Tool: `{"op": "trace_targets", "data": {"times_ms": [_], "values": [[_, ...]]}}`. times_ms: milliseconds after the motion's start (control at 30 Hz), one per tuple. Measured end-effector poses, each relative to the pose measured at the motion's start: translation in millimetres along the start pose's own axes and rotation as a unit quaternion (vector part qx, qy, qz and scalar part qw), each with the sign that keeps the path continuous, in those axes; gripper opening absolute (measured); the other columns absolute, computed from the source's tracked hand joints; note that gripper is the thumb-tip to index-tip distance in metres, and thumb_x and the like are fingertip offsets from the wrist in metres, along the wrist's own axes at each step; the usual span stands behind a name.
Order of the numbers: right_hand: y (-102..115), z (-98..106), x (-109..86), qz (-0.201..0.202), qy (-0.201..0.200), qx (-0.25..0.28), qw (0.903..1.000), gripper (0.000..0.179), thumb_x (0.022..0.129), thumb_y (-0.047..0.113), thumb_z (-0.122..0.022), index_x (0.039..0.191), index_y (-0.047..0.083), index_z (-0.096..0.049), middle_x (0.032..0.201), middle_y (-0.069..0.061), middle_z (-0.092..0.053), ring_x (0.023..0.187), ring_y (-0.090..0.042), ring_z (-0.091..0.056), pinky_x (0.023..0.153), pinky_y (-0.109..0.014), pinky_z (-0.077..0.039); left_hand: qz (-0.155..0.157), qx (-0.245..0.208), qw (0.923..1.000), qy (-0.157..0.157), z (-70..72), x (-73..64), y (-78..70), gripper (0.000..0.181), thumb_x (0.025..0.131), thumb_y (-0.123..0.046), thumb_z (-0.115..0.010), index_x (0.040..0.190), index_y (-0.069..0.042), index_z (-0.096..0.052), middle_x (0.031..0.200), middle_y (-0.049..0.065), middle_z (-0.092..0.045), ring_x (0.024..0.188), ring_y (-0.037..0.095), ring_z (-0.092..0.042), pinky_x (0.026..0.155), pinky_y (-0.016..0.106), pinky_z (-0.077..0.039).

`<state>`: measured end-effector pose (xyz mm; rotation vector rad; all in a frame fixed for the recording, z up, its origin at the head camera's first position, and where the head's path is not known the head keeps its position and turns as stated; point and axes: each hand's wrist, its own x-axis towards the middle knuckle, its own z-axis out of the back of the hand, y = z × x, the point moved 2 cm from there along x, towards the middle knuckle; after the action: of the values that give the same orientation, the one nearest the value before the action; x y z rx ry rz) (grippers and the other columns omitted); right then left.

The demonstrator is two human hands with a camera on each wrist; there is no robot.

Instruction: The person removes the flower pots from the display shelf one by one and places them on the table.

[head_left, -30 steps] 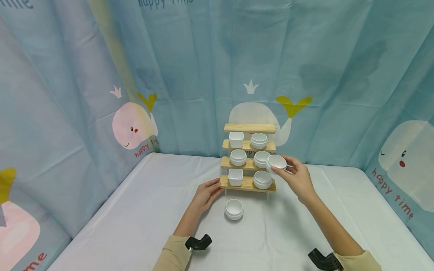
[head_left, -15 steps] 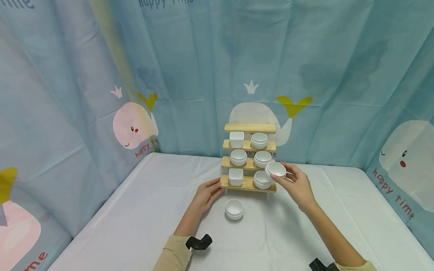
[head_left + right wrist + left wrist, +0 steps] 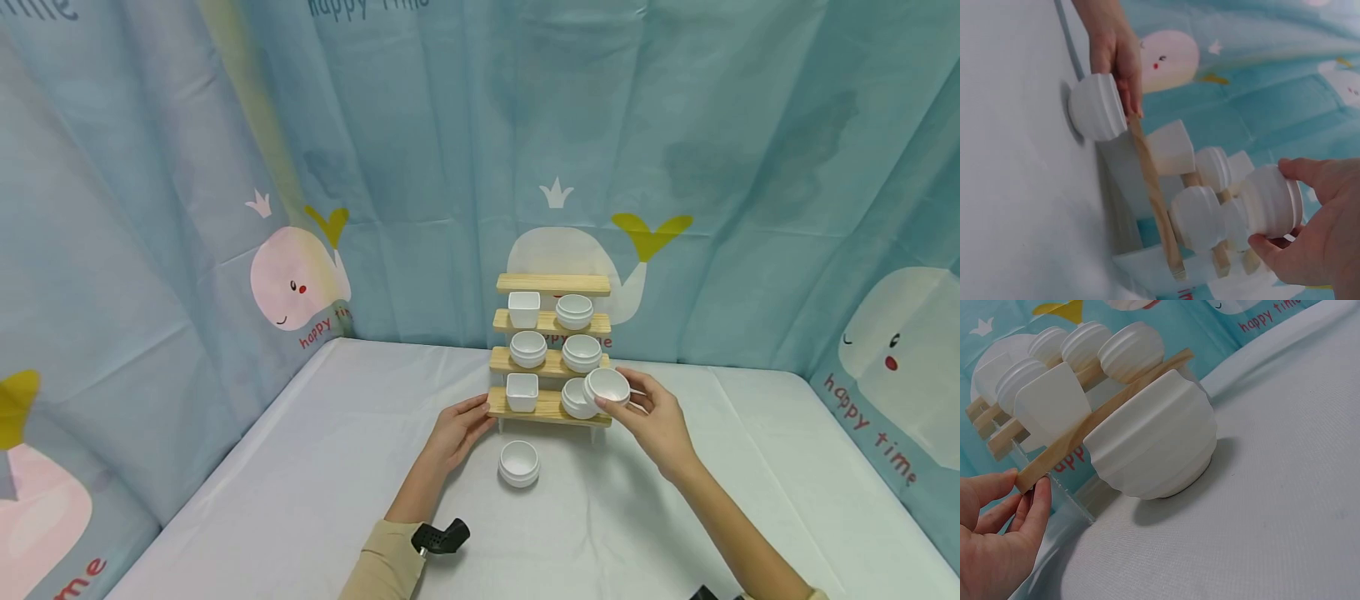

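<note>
My right hand (image 3: pixel 662 425) grips a white round bowl (image 3: pixel 1269 199) by its sides, thumb and fingers on opposite edges. In the head view that bowl is in front of the right end of the bottom step and partly covers the round bowl (image 3: pixel 576 400) there. With thumb and fingers, my left hand (image 3: pixel 1000 528) pinches the left end of the bottom wooden step of a tiered display stand (image 3: pixel 1063 447). Another round bowl (image 3: pixel 518 463), its outside ribbed, sits on the table in front of the stand, touched by neither hand.
A square white bowl (image 3: pixel 522 392) shares the bottom step; round bowls (image 3: pixel 528 349) and another square bowl (image 3: pixel 523 309) fill the middle steps. The top wooden step (image 3: pixel 553 285) bears nothing. Behind the white tablecloth (image 3: pixel 330 467) hangs a blue whale-print curtain (image 3: pixel 420 167).
My right hand has lowered the bowl from beside the third step down to the bottom step's right end. The left hand stays at the stand's left end.
</note>
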<state>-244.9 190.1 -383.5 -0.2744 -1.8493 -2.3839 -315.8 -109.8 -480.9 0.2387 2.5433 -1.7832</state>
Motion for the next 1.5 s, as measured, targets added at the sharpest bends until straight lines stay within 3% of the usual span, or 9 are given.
{"op": "trace_targets", "data": {"times_ms": [300, 633, 1000, 1500], "values": [[1, -5, -8.9, -0.004, 0.006, 0.005, 1.0, 0.063, 0.095, 0.008, -0.079, 0.149, -0.007, -0.049, 0.146, -0.024, -0.055, 0.108, 0.002, -0.057, 0.091, -0.007, -0.054, 0.0, 0.002, 1.0, -0.003, -0.8, -1.0, -0.7, 0.043, 0.109, 0.0, -0.054, 0.15, 0.015, -0.047, 0.152, 0.036, -0.048, 0.13, 0.032, -0.063, 0.105, 0.03, -0.058], [-2, -13, -14.3, -0.025, 0.013, 0.013, 0.9995, 0.062, 0.093, 0.006, -0.081, 0.148, -0.004, -0.052, 0.145, -0.022, -0.056, 0.108, 0.001, -0.059, 0.091, -0.009, -0.055, -0.001, 0.006, 1.0, 0.0, -1.4, -1.8, -0.9, 0.044, 0.109, 0.0, -0.054, 0.15, 0.015, -0.047, 0.152, 0.036, -0.048, 0.128, 0.029, -0.064, 0.105, 0.03, -0.058], [-10, -23, -18.2, -0.024, 0.019, 0.008, 0.9995, 0.061, 0.092, 0.005, -0.083, 0.145, -0.005, -0.055, 0.143, -0.024, -0.059, 0.127, -0.032, -0.061, 0.09, -0.01, -0.055, -0.003, 0.003, 1.0, 0.001, -0.7, -0.7, -0.7, 0.043, 0.109, 0.0, -0.054, 0.15, 0.015, -0.047, 0.151, 0.036, -0.048, 0.127, 0.029, -0.064, 0.106, 0.031, -0.057], [-14, -30, -21.9, -0.022, 0.023, 0.018, 0.9993, 0.06, 0.09, 0.002, -0.083, 0.143, -0.005, -0.056, 0.141, -0.023, -0.06, 0.125, -0.03, -0.061, 0.095, -0.015, -0.056, -0.006, -0.005, 0.9999, 0.007, 0.9, 1.2, 0.4, 0.044, 0.109, 0.002, -0.053, 0.15, 0.017, -0.044, 0.151, 0.037, -0.048, 0.12, 0.024, -0.067, 0.104, 0.028, -0.058]]}}
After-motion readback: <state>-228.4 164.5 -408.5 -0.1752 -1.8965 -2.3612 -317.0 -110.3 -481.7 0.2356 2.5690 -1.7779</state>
